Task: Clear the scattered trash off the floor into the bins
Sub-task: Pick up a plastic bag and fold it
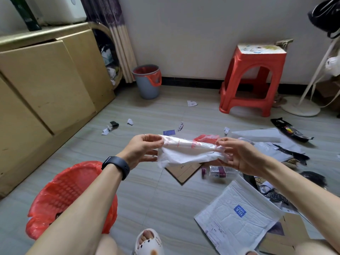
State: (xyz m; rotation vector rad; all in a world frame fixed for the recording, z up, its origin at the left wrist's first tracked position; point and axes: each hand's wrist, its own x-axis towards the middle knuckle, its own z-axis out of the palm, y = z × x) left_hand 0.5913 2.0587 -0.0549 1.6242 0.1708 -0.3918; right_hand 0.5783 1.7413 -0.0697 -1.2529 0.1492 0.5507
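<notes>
Head view: left hand [145,150] and right hand [237,157] each have their grip pinched on one end of the bag [187,151], held mid-air right of the near red bin [60,192]; it looks light, limp and slippery, best bunched.

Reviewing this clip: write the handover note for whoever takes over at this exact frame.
Hands: left hand and right hand each pinch one end of the white plastic bag, held above the floor.
Bins: red-lined basket close by on the left; grey bin at the wall.
Done: that bag is off the floor, not yet binned.
Left: padded mailer, bottle, cardboard, paper scraps, black wrapper lie on the floor.
</notes>
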